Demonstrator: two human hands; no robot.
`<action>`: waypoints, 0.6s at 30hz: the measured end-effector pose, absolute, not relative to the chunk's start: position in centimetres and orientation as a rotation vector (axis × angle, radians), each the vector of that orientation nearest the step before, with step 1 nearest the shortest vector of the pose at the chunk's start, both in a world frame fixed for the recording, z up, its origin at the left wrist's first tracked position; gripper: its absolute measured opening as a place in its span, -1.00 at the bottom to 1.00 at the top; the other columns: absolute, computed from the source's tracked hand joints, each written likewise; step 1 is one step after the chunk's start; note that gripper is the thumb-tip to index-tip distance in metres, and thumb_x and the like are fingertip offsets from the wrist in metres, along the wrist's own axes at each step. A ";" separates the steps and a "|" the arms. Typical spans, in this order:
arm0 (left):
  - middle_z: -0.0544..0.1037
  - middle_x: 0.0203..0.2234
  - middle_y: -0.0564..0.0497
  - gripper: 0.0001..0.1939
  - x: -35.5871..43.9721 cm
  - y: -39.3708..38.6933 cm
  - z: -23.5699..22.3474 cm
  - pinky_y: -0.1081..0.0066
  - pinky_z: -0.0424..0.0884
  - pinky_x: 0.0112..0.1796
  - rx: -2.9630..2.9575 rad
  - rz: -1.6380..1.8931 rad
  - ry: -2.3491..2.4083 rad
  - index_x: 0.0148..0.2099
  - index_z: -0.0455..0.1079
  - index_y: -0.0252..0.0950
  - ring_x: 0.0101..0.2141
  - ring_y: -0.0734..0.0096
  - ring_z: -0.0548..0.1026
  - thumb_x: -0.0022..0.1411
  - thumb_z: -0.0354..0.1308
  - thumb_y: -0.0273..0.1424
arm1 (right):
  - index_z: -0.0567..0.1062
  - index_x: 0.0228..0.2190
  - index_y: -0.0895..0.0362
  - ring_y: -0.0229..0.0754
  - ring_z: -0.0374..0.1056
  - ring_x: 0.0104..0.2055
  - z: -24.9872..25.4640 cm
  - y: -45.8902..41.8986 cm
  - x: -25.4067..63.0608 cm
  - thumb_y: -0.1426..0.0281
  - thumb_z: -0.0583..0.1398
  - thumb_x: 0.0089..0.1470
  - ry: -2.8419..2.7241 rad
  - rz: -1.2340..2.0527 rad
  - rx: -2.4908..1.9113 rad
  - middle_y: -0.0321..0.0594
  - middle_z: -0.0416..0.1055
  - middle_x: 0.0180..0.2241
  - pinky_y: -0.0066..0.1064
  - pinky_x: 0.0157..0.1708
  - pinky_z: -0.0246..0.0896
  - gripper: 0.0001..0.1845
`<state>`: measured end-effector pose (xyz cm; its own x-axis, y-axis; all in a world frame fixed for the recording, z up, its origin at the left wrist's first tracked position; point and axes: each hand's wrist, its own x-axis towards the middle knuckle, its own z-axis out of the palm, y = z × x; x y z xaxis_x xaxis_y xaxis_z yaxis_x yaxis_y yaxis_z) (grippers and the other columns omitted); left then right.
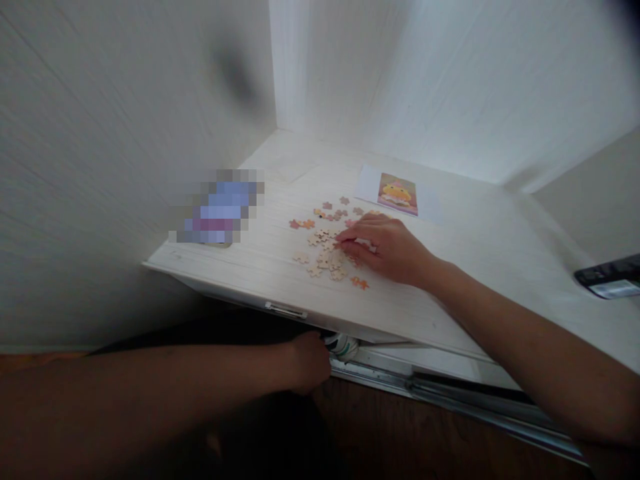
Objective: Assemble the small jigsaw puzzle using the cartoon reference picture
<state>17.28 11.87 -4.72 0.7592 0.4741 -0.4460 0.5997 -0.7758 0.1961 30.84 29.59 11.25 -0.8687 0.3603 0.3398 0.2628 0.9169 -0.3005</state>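
Observation:
Several jigsaw puzzle pieces lie scattered on the white tabletop [235, 267]. Many are plain wooden side up [331, 260]; others show orange or pinkish colours, such as an orange piece [359, 283] near the front. My right hand [383, 248] reaches over the pile, thumb and fingers pinched together on a puzzle piece at the pile's edge. The piece is mostly covered by the fingertips. Below the tabletop, my left hand [311, 362] is curled into a fist beside the open drawer [380, 363]; its fingers are mostly hidden and dark.
A picture card [397, 193] showing a yellow figure lies behind the pieces. At the left, a blurred-out flat object [220, 210] rests near the wall. A black container [610, 277] is at the right. White walls enclose the table, and a handle [286, 310] sits on its front.

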 end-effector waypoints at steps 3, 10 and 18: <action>0.56 -0.31 -0.15 -0.83 17.3 11.9 -4.8 0.21 0.27 -0.16 2.622 -0.555 0.830 -0.32 0.51 -0.34 -0.24 0.14 0.47 -0.01 0.31 -0.38 | 0.60 -0.25 0.14 -0.15 0.41 -0.23 11.1 29.8 30.9 0.43 0.15 0.20 -2.685 0.353 -0.474 -0.15 0.57 -0.30 -0.26 -0.13 0.25 -0.80; 0.56 -0.33 -0.16 -0.83 17.4 11.5 -4.9 0.19 0.27 -0.12 2.638 -0.507 0.850 -0.34 0.51 -0.33 -0.22 0.13 0.47 -0.04 0.34 -0.40 | 0.62 -0.23 0.14 -0.10 0.40 -0.10 11.2 30.0 31.0 0.35 0.15 0.24 -2.655 0.343 -0.459 -0.06 0.54 -0.13 -0.21 -0.07 0.28 -0.76; 0.55 -0.21 -0.13 -0.82 17.7 11.9 -2.4 0.11 0.32 -0.09 2.571 -0.746 0.774 -0.20 0.53 -0.34 -0.12 0.08 0.48 0.14 0.25 -0.37 | 0.59 -0.11 0.09 -0.05 0.37 0.06 10.5 30.6 31.2 0.35 0.09 0.27 -2.766 0.275 -0.417 -0.16 0.50 0.03 -0.09 0.07 0.19 -0.71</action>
